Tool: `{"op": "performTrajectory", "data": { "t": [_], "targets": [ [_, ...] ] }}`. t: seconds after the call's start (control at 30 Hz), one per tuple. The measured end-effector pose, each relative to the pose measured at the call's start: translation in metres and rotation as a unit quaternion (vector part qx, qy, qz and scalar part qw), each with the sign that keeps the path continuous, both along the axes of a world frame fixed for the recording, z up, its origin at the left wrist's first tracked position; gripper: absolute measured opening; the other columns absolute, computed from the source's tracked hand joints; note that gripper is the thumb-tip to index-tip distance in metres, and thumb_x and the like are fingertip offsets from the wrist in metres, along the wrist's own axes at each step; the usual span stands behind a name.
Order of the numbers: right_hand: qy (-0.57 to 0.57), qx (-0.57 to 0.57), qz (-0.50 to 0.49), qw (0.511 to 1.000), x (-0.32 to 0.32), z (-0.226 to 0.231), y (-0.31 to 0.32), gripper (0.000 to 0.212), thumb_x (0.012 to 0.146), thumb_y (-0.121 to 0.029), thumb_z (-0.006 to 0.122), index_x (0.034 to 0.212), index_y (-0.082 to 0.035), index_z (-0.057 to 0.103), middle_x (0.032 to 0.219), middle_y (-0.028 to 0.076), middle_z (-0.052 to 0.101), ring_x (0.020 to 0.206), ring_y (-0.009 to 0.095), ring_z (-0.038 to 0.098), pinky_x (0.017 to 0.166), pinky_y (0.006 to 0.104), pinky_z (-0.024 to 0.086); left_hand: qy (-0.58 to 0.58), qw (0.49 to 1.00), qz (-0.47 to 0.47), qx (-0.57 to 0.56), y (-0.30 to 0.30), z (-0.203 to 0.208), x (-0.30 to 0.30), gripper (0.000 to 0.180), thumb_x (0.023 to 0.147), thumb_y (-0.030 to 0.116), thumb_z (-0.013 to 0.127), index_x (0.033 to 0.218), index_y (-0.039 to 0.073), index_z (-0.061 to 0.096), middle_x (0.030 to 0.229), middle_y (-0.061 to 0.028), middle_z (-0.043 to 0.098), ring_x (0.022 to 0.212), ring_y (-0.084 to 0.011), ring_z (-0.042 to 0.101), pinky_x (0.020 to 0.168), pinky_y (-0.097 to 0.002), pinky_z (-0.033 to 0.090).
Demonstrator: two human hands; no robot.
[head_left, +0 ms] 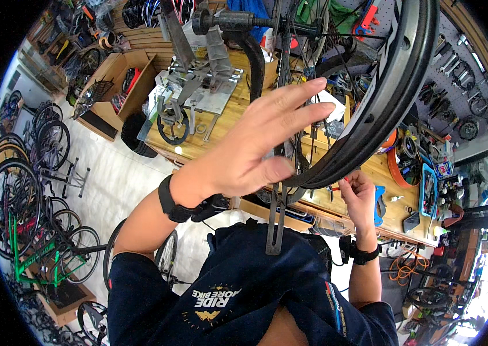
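A black bicycle wheel (405, 86), its tyre off, hangs in a metal wheel truing stand (238, 22) clamped above the workbench. My left hand (261, 135) is raised beside the spokes, fingers stretched out and apart, with nothing in it. It hides part of the hub and spokes. Under the lower edge of the rim, my right hand (360, 193) is closed, thumb and finger pinching a small red tool (345, 181) whose kind I cannot make out. A slotted metal bracket (277, 225) hangs below the rim, close to my chest.
The wooden workbench (221, 124) carries a metal fixture (197, 86), an orange round tray (399, 167), a blue tray (428, 187) and a blue tool (379, 205). Cardboard boxes (111, 86) stand at the left. Several bicycles (30, 242) line the far left. Tools hang on the pegboard (463, 34).
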State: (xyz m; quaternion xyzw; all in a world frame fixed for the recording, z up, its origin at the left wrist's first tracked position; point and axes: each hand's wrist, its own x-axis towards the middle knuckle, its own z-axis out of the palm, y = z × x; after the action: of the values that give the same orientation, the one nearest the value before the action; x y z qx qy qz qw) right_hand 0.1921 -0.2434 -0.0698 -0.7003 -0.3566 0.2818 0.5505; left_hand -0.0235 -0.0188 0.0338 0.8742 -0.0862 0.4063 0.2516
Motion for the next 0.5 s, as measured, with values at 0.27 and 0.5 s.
{"op": "performTrajectory", "data": {
  "t": [0.27,0.5],
  "targets": [
    [-0.033,-0.005,0.003,0.999,0.002,-0.004,-0.001,0.016,0.091,-0.012,0.067,0.085,-0.003,0.055,0.069,-0.005,0.054,0.060,0.001,0.044,0.053,0.0180,0.033,0.034,0.992,-0.074,-0.092,0.007,-0.011,-0.010,0.050,0.100,0.043,0.044,0.125,0.004,0.062,0.133,-0.0157,0.056,0.118,-0.0328,0.056,0.099,-0.0397,0.044],
    [0.006,0.036,0.021,0.999,0.004,0.004,0.007,0.007,0.093,-0.007,0.062,0.094,-0.002,0.058,0.076,0.000,0.061,0.062,0.004,0.052,0.055,0.0193,0.040,0.079,0.968,-0.085,-0.223,0.012,-0.025,-0.013,0.043,0.100,0.033,0.044,0.112,-0.003,0.066,0.119,-0.0181,0.064,0.119,-0.0316,0.057,0.101,-0.0395,0.042]
  ]
}}
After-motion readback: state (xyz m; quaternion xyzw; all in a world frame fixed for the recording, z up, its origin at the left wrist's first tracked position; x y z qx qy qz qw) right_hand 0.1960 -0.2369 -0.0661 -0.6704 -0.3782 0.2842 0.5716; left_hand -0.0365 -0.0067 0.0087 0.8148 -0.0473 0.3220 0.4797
